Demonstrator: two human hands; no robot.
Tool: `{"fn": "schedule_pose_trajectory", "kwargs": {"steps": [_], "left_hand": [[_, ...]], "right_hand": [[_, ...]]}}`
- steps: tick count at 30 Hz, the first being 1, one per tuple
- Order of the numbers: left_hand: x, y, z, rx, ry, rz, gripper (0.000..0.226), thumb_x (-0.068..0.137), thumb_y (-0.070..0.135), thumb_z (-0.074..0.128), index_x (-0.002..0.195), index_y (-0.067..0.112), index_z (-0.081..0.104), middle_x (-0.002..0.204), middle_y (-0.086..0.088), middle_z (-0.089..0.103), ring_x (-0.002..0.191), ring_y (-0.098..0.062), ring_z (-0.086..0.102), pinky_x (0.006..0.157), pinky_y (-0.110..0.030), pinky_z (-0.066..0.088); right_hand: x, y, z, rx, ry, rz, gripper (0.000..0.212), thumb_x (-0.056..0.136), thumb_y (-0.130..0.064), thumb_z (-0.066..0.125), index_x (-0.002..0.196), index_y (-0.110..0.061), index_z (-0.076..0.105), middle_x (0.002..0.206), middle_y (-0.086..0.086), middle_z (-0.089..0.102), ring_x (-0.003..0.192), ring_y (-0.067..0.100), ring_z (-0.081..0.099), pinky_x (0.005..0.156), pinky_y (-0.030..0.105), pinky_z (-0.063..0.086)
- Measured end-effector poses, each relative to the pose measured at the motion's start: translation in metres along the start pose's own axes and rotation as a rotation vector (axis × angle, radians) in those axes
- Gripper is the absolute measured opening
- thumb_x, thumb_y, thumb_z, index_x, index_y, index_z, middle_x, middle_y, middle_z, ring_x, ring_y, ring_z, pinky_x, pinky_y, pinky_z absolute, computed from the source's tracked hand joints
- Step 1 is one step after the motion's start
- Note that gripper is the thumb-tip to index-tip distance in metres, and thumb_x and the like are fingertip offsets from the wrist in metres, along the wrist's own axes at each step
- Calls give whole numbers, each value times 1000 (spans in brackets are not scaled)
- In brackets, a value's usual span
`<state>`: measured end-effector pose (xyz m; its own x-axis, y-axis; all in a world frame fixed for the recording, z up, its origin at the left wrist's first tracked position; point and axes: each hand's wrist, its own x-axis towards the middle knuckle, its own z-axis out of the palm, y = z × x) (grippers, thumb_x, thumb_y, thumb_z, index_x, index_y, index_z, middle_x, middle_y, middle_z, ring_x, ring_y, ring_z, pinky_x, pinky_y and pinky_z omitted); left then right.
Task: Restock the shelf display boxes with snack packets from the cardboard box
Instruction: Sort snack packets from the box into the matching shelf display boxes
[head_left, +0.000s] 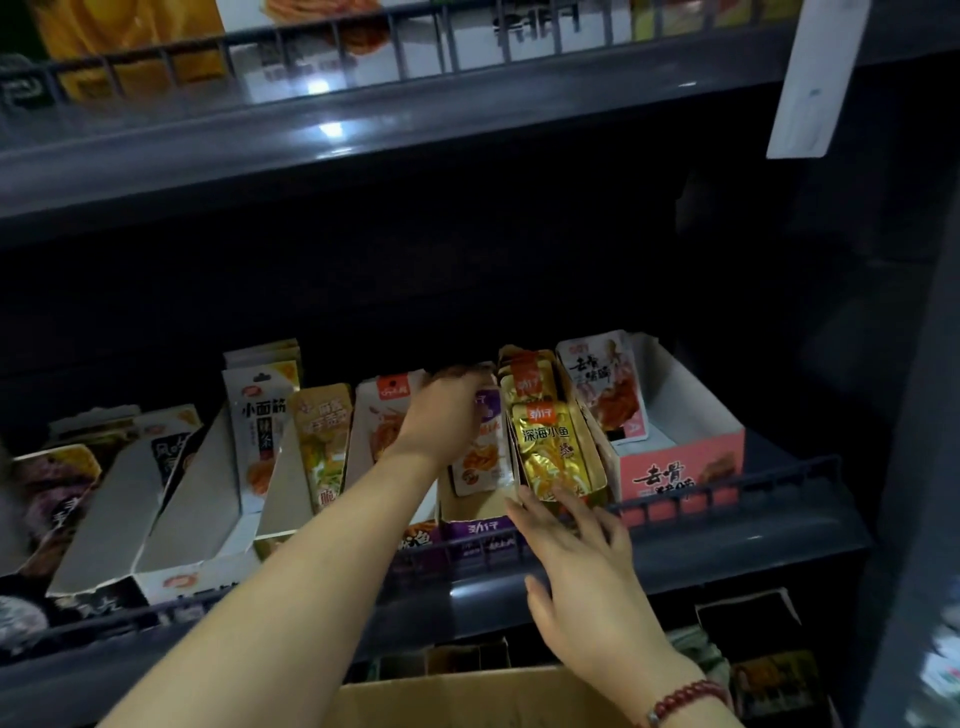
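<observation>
Right now your left hand (441, 410) is curled over the tops of the purple packets (480, 452) in the middle display box (470, 512), while the right hand (576, 551) has flat, relaxed fingers (537, 512) against the gold packets (550, 447) alongside. Square both rows upright and push them back (front packets lean), then refill from the cardboard box (467, 696) below the shelf (727, 561).

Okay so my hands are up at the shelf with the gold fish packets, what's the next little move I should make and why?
Probably nudge the gold packets back with the right hand so they stand straight. They lean forward over their box front, the right fingertips already touch the front packet, and the left hand is busy among the purple-box packets beside them.
</observation>
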<state>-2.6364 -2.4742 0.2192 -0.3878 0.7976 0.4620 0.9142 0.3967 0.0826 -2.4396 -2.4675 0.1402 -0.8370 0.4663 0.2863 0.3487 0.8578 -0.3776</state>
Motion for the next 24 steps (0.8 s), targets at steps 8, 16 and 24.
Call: {"fn": "schedule_pose_trajectory", "kwargs": {"steps": [8, 16, 24], "left_hand": [[-5, -9, 9, 165, -13, -49, 63, 91, 29, 62, 147, 27, 33, 145, -10, 30, 140, -33, 22, 117, -49, 15], [-2, -7, 11, 214, -23, -29, 73, 91, 31, 63, 152, 29, 23, 146, -10, 27, 140, -31, 22, 115, -48, 20], [-12, -8, 8, 59, 2, -84, 69, 93, 37, 58, 152, 26, 24, 152, -7, 27, 142, -27, 21, 116, -45, 19]], "right_hand": [[0, -2, 3, -12, 9, 6, 66, 98, -29, 40, 150, -40, 0, 157, -24, -3, 145, 9, -13, 116, 36, -8], [-1, -2, 2, -14, 27, -5, 66, 98, -27, 40, 150, -40, 1, 157, -24, -1, 144, 8, -11, 115, 34, -8], [-1, -1, 3, -7, 26, -14, 66, 98, -26, 41, 150, -39, 3, 157, -24, 0, 144, 8, -12, 115, 34, -8]]}}
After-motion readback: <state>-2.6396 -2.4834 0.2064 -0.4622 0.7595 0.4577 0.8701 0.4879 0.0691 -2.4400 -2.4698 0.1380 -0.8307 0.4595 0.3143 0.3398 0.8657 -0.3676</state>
